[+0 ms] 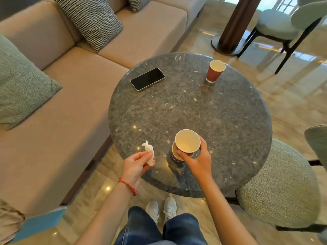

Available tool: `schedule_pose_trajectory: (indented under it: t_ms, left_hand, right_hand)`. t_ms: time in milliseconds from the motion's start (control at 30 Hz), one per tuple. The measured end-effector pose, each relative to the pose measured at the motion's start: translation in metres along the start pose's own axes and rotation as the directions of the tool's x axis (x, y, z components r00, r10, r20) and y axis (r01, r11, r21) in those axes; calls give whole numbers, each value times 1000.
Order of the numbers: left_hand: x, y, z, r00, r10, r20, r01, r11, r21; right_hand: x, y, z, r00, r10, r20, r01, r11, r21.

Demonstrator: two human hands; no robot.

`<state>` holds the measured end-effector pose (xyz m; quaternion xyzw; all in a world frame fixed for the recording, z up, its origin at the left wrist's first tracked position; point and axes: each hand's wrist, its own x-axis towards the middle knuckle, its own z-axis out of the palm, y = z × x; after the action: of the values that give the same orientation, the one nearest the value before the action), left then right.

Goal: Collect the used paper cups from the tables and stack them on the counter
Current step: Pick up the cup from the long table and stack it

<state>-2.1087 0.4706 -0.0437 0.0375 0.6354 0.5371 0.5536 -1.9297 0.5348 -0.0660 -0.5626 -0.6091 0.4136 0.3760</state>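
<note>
While the right hand (195,157) grips one paper cup (187,143) by its upper wall above a second cup (175,154) at 6 o'clock on the tabletop (177,112), the left hand (137,164) pinches a crumpled tissue (149,152). A third cup (215,70) stands at 1 o'clock. Judged light and easily crushed, cups need gentle sidewall holds; the lower cup is mostly hidden, so nesting cannot be confirmed.

Glossy speckled stone table (194,106); paper cups (215,70)
</note>
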Motion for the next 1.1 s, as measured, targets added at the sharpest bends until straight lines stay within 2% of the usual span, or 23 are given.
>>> schedule_pose_trajectory:
  t_ms: [433,733,933,1100]
  left_hand:
    - [1,-5,-1,999,-20,-27,20,1000,12]
    - [-3,-11,-4,1000,-13,-2,13,1000,21]
    - [-5,-22,12,994,-29,110,19,996,88]
    - [-12,-40,38,971,-81,226,35,979,202]
  right_hand:
    - [-18,38,14,984,143,110,-143,990,-14]
    - [-25,23,7,991,132,17,-132,991,28]
    - [-48,19,-21,984,161,-79,-156,986,62]
    - [-83,26,-50,948,237,-212,-212,968,138]
